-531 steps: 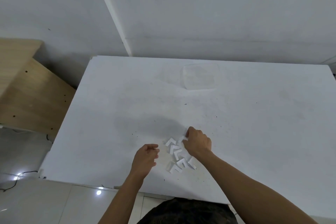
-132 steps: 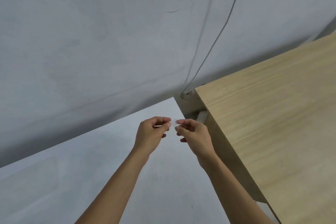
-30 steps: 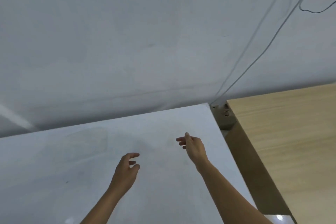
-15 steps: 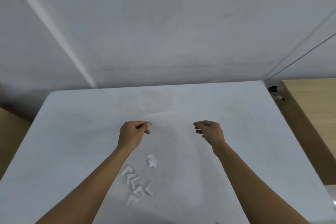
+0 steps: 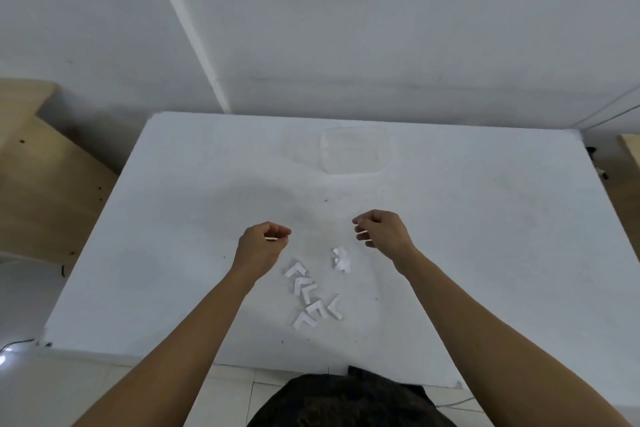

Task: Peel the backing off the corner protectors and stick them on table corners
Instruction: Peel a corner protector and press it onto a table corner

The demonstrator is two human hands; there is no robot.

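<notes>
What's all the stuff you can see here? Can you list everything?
corner protectors: about six, white, L-shaped, clustered on the table near the person
paper scraps: one small heap, white, just right of the cluster
clear container: one, see-through, far side of the table
table: one, white, centre
wooden furniture: two pieces, tan, either side of the table
left hand: one, fingers curled, above the table
right hand: one, loosely curled, above the table

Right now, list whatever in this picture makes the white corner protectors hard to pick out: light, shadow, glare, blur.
Head view: flat, even light leaves the corner protectors low in contrast on the white table; a faint shadow lies beyond them; glare spot on the floor, lower left; the wide lens splays the table's edges; no marked blur.
</notes>
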